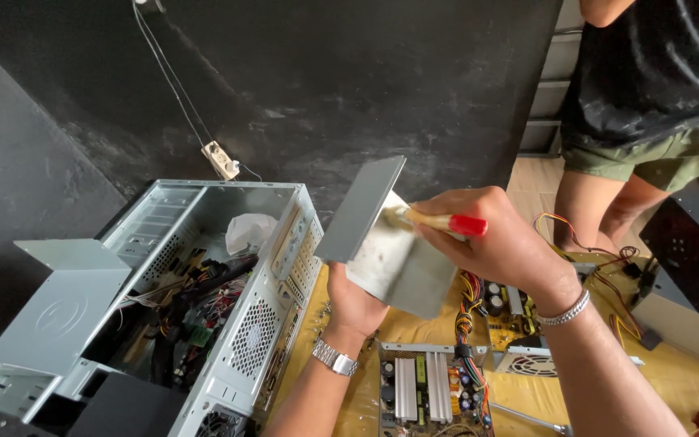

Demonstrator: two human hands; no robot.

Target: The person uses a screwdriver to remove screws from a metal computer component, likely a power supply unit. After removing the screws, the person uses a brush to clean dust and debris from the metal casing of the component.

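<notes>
My left hand (355,303) grips a bent grey metal cover (388,243) from below and holds it tilted above the yellow table. My right hand (491,236) holds a small paintbrush (446,222) with a wooden handle and a red end. Its bristles touch the cover's dusty inner face. Both wrists wear metal bands. An opened power supply board (426,392) with coloured wires lies on the table under the hands.
An open grey computer case (244,324) full of cables lies at the left. A second power supply with a fan grille (527,360) sits at the right. Another person (649,113) in a dark shirt and green shorts stands at the upper right. A black wall (325,81) is behind.
</notes>
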